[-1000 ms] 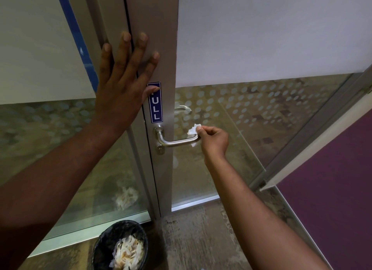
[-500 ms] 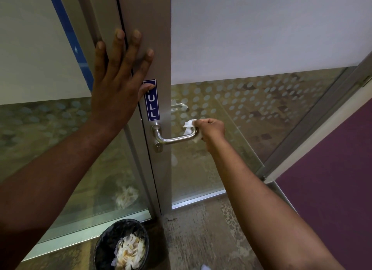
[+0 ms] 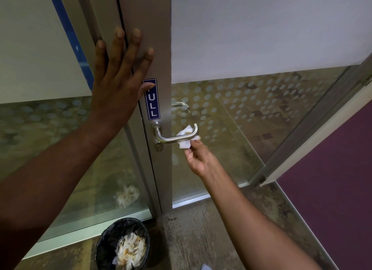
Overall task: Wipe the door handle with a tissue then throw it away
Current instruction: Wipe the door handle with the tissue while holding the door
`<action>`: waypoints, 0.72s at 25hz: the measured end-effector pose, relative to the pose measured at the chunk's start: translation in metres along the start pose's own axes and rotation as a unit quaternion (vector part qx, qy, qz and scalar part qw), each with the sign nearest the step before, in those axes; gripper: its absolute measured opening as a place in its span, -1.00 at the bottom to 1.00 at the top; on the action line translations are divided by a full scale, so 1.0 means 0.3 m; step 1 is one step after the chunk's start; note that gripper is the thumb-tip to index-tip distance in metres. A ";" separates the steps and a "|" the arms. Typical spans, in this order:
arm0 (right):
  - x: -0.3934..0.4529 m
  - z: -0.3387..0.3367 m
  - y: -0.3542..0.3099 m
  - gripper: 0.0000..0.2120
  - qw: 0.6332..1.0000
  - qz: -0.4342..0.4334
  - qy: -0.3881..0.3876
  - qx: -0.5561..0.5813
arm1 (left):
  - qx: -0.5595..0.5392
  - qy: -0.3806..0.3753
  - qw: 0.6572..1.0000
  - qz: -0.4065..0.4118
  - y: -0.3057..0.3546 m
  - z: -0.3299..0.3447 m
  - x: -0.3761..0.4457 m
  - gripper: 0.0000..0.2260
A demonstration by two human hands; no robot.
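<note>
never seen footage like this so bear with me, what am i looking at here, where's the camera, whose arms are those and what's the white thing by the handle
There is no machine here. The camera is worn on a person's head and looks forward and down, so the two arms reaching in are that person's own.

The left hand lies flat, fingers spread, against the metal door frame, just above a blue sign whose visible letters read ULL.

The right hand pinches a small white tissue and presses it against the outer end of the silver door handle, wiping it.

On the floor below stands a black bin with crumpled used tissues in it, likely where this one goes next.
</note>
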State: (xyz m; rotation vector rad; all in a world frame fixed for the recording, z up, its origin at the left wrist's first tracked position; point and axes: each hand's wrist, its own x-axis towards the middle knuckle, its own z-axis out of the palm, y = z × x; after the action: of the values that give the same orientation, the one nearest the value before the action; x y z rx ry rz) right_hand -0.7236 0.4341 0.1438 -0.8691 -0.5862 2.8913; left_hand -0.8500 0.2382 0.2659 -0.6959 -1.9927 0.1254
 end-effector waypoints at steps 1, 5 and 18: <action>-0.006 0.000 0.039 -0.74 1.000 0.002 -0.008 -0.001 | 0.001 0.000 1.000 0.000 -0.001 -0.001 -0.001 -0.23; 0.012 0.013 0.153 -0.75 0.999 0.014 -0.048 -0.009 | 0.003 -0.004 1.000 -0.002 0.001 -0.005 -0.001 -0.23; -0.016 0.010 0.139 -0.68 0.997 0.043 -0.043 -0.052 | 0.012 0.002 1.000 -0.002 0.004 0.001 -0.002 -0.21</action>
State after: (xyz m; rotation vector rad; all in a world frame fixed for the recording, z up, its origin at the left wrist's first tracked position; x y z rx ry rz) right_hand -0.7192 0.3937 0.1328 -0.8038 -0.7300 3.0119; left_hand -0.8495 0.2390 0.2648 -0.6755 -1.9848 0.1451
